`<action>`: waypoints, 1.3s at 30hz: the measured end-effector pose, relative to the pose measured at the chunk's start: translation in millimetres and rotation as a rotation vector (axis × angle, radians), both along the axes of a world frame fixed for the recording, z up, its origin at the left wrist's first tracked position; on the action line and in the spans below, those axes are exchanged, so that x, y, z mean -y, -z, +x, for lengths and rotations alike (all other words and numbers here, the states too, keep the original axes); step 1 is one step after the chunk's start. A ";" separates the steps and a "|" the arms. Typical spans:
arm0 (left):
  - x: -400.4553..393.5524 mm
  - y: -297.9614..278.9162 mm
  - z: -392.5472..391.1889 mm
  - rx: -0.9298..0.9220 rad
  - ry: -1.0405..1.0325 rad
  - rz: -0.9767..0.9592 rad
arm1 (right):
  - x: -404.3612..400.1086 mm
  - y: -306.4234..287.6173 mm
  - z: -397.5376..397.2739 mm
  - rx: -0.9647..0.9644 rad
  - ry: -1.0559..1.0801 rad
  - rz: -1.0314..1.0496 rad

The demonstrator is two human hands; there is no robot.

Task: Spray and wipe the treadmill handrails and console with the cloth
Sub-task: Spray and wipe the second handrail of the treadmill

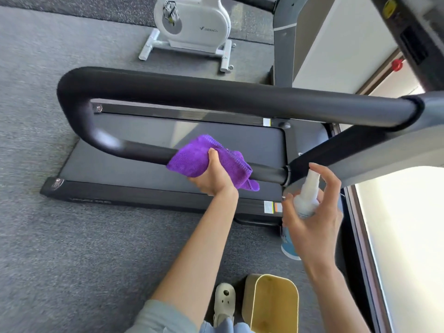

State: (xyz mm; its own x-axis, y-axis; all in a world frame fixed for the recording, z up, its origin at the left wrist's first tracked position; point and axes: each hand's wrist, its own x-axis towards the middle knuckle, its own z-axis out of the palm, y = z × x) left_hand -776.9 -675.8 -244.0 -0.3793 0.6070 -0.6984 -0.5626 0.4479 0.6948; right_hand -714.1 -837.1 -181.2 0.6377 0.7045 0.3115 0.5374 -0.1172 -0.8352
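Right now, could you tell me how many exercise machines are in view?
2: the black treadmill under the hands, and a white exercise machine on the carpet beyond it, cut off at the top edge. Others may be out of frame.

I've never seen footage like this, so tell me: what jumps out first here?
The bright purple cloth, gripped by the left hand around the near black handrail at centre. Just right of it, the right hand holds a white spray bottle, nozzle up. A white exercise bike stands at the top.

A bunched purple microfibre cloth [206, 159] wraps the near bar of the looped black foam-padded treadmill handrail [168, 92]. To its right, a small translucent white spray bottle [307, 198] stands tilted.
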 end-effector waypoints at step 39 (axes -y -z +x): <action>-72.5 -6.3 -178.0 -0.339 0.205 0.341 | -64.8 -5.2 -97.2 0.027 -0.171 -0.003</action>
State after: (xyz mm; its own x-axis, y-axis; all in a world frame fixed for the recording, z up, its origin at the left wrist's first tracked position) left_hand -954.9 -603.3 -237.8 -0.3997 0.8638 -0.3067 -0.2052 0.2418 0.9484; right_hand -811.2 -772.3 -176.0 0.4997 0.8029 0.3250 0.5722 -0.0243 -0.8197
